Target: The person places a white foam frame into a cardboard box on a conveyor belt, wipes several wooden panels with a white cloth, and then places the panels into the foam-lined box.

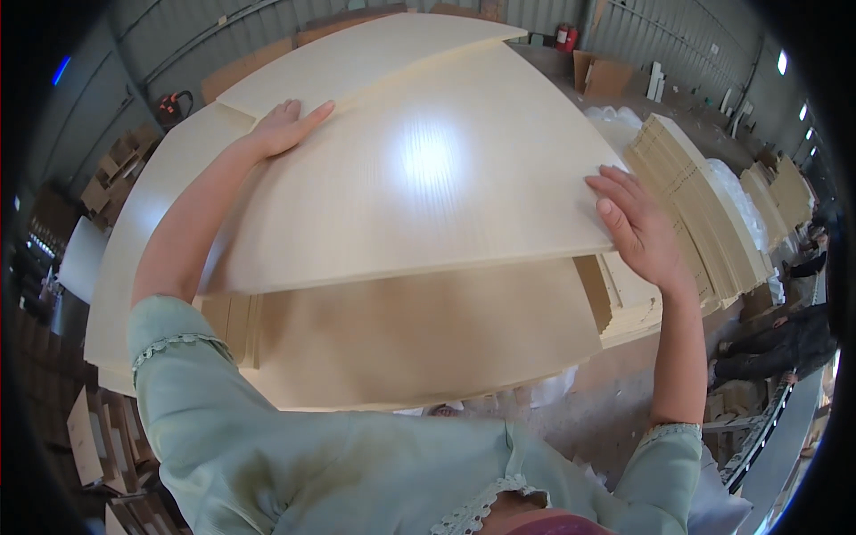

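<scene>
A large pale wood-grain board (401,209) lies in front of me, a bright light glaring on its top. My left hand (283,131) rests on its left side near the far end, thumb stretched out over the surface. At the right edge, my right hand (635,223) lies with its fingers extended on the top face and its palm by the rim. Below the board's near edge is a gap, with a brownish sheet (428,334) under it. Another pale board (366,55) lies beyond, its edge forming a step.
Stacks of pale panels (691,196) stand on the right, with more panel edges (234,325) under the board at left. Clear plastic wrap (738,192) covers part of the right stacks. A person in dark clothes (774,343) is at far right. Red extinguishers (566,37) stand by the wall.
</scene>
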{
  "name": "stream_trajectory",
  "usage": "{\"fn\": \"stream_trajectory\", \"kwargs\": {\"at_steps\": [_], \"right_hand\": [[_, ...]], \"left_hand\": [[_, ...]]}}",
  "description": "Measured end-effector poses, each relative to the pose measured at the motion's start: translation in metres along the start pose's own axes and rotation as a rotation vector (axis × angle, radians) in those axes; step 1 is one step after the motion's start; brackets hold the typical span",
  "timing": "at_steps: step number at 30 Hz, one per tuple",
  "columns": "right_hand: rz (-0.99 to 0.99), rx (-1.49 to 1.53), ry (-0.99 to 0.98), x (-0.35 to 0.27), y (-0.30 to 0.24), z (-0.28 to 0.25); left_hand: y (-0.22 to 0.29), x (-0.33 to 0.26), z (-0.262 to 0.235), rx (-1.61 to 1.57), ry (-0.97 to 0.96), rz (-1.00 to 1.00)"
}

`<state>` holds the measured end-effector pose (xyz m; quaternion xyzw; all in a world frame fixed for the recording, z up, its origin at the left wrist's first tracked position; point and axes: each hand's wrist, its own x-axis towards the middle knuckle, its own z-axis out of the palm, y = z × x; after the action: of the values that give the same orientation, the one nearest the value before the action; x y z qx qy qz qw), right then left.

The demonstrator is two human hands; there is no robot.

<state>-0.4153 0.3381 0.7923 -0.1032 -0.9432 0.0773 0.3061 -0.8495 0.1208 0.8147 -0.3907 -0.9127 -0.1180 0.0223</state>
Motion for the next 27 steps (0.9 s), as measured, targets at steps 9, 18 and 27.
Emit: {"fn": "stream_trajectory", "kwargs": {"at_steps": [9,18,27], "right_hand": [[0.166,0.020,-0.261,0.018,-0.005,-0.025],[-0.197,0.030,-0.261,0.159,-0.042,0.050],[-0.078,-0.186,-0.460,0.206,-0.099,0.138]], "left_hand": [[0.121,-0.063,0.008,0.013,-0.078,0.218],[0.148,-0.119,-0.013,-0.304,-0.121,0.556],[-0.141,-0.086,-0.078,0.020,0.317,-0.131]]}}
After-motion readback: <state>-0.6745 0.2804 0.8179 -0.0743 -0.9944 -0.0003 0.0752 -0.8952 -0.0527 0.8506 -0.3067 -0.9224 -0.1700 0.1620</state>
